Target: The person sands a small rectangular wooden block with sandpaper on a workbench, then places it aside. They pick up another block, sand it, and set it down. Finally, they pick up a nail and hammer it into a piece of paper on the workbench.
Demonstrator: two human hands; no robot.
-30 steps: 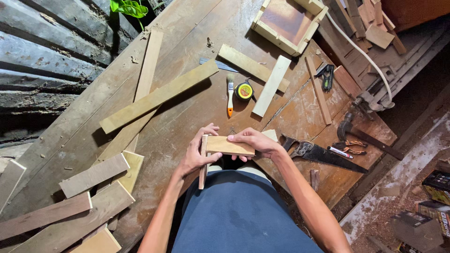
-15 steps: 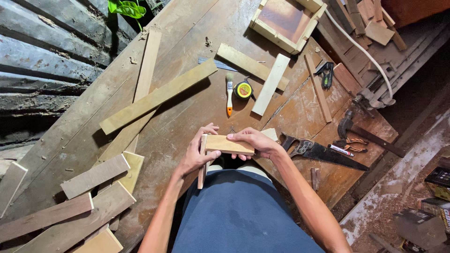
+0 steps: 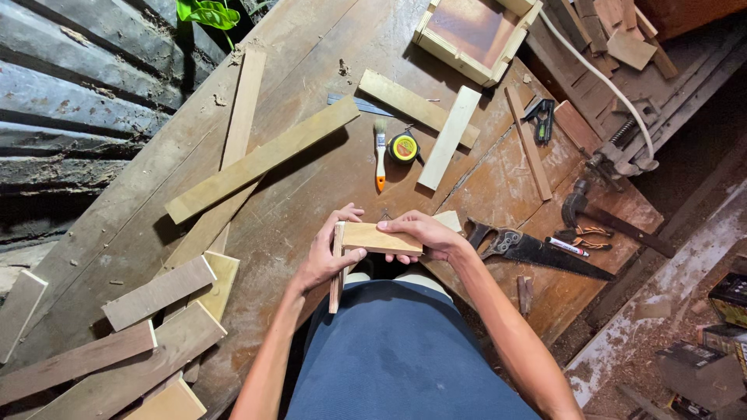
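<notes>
Both hands close on two pieces of pale wood held just above the near edge of a worn wooden tabletop. The left hand has its grip clamped on a thin wooden strip standing on edge, fingers wrapped round its upper part. The right hand has its grip clamped over a short wooden block, fingers curled across its top edge, so that the block's end butts against the side of the strip at a right angle. The pieces sit in front of the person's body, over a blue garment.

Just beyond the hands lie a small brush with an orange handle, a yellow tape measure and a pale plank. A long plank runs diagonally across the tabletop to the left, crossing another long board. Offcut boards are stacked near the left corner. To the right of the hands rest a handsaw, a hammer, a marker pen and pliers with orange handles. An open square wooden box sits at the far edge, with a white cable trailing past a metal vise. Green leaves show at the top left.
</notes>
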